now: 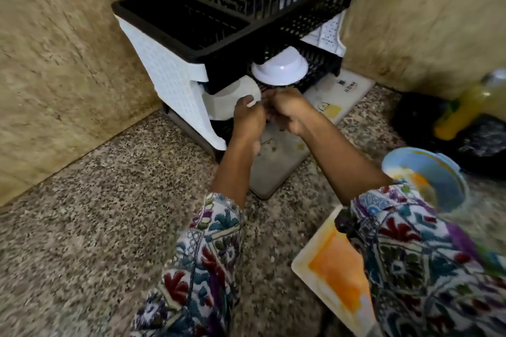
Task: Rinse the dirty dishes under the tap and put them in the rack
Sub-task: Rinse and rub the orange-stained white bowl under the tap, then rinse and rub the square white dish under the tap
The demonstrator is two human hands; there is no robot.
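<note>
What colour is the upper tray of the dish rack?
Black; the upper tray shows best in the head view.

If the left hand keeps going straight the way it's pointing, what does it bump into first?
Probably the white upturned dish on the lower shelf of the black-and-white plastic dish rack. The left hand points up into that shelf and already seems to touch the dish, though blur hides the exact depth.

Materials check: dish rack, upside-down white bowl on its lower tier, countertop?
Dish rack: looks like moulded plastic, matte black slotted trays, white perforated sides. White bowl: probably plastic or melamine, smooth with a soft sheen. Countertop: speckled stone, likely granite.
</note>
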